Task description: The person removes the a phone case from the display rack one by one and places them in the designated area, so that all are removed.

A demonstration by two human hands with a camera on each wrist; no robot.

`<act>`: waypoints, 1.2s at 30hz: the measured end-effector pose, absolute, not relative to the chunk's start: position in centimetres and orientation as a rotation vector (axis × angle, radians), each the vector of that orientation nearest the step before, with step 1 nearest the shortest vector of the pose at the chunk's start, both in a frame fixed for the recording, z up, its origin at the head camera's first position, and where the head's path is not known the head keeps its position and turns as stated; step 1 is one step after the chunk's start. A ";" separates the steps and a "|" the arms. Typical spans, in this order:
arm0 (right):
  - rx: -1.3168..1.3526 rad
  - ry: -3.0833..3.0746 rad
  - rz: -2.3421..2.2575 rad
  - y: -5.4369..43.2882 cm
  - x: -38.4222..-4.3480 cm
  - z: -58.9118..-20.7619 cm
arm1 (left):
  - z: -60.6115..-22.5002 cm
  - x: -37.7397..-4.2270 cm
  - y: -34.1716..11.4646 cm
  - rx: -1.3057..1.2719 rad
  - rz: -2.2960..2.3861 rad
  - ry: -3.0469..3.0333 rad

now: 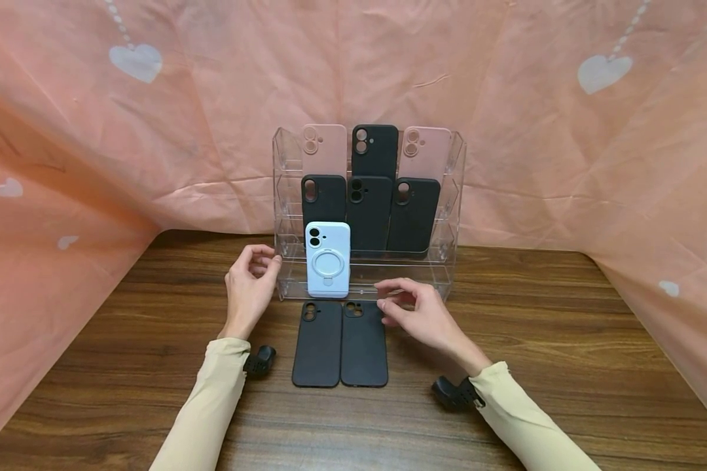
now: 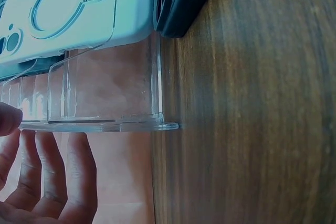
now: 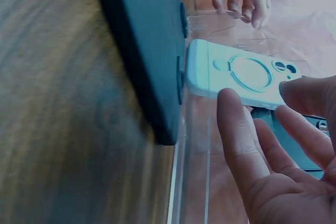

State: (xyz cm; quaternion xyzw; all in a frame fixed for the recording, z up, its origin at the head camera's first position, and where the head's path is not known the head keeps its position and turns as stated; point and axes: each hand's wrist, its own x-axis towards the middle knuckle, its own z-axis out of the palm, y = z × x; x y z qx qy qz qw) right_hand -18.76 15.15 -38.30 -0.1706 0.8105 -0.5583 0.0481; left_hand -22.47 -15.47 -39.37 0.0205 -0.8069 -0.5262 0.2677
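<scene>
A pale blue-white phone case point(image 1: 328, 277) with a ring stand leans upright at the front of a clear acrylic display rack point(image 1: 383, 271). My left hand point(image 1: 252, 281) is at the rack's left side wall, its thumb at the front edge and its fingertips against the outer face. My right hand point(image 1: 418, 311) hovers just right of the pale case, thumb and fingers parted and loosely bent, holding nothing. In the right wrist view its fingertips point(image 3: 229, 100) overlap the pale case's edge. Two black phone cases, a left one point(image 1: 317, 347) and a right one point(image 1: 363, 347), lie side by side before the rack.
Higher tiers bear several cases: pink ones at the top left point(image 1: 332, 157) and top right point(image 1: 430, 154), a black one point(image 1: 377, 157) between them, and a row of black ones point(image 1: 368, 216) below. Behind the wooden table point(image 1: 507, 418) hangs a pink cloth point(image 1: 224, 111) with hearts.
</scene>
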 end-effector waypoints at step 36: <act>-0.636 2.703 -1.851 11.8 -23.2 -37.1 | -39.3 -22.5 -15.4 0.037 -1.398 -2.184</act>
